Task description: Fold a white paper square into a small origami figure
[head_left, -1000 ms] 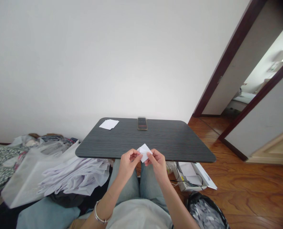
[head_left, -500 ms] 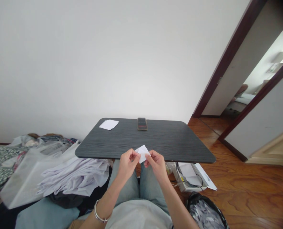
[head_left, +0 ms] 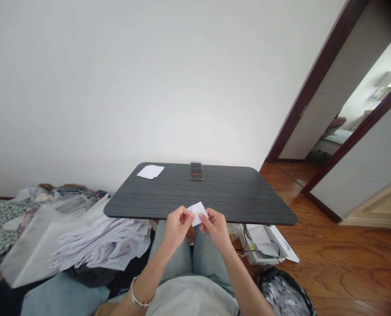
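A small folded piece of white paper [head_left: 198,212] is pinched between both hands over the near edge of the dark wood-grain table [head_left: 169,188]. My left hand [head_left: 179,222] grips its left corner between thumb and fingers. On the other side, my right hand [head_left: 215,225] presses its thumb on the paper's right part, with fingers curled behind. The folds' details are too small to make out. At the table's far left lies a small stack of white paper sheets [head_left: 150,171]. A dark see-through rectangular object [head_left: 197,171] lies at the middle of the far edge.
A white wall [head_left: 182,87] stands behind the table. Piled clothes [head_left: 106,243] lie on the left. To the right on the floor are a white box with cables [head_left: 264,245] and a black bag of grey scraps [head_left: 286,294]. A doorway opens at the far right.
The paper has dipped slightly and turned a little in the fingers. My right thumb has shifted slightly left and inward on it. Everything else stays put.
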A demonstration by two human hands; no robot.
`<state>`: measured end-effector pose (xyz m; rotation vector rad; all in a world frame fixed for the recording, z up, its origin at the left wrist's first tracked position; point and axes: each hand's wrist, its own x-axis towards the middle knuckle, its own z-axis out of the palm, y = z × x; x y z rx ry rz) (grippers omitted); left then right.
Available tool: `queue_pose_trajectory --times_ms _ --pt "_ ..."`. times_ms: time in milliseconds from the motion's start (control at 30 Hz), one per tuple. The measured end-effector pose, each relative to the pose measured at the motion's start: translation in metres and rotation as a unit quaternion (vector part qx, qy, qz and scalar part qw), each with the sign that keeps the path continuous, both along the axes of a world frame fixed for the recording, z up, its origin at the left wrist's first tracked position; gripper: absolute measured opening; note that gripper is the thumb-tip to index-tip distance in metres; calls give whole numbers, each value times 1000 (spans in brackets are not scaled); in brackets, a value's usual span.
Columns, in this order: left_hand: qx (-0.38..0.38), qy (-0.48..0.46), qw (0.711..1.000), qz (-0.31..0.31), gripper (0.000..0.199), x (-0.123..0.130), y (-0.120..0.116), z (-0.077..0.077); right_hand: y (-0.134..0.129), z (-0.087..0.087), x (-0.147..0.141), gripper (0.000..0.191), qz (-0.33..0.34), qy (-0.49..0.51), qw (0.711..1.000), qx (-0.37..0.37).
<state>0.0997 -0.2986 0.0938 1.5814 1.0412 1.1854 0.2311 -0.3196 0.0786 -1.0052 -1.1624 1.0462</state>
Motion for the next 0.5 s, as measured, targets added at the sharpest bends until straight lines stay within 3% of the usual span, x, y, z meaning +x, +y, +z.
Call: queue_pose_trajectory --times_ms 367,500 --pt "-21 -71 997 -27 15 5 0 4 5 -4 4 33 -12 16 1000 -12" --pt "-10 -47 998 -32 18 4 -2 3 4 -2 4 33 -11 26 1000 -14"
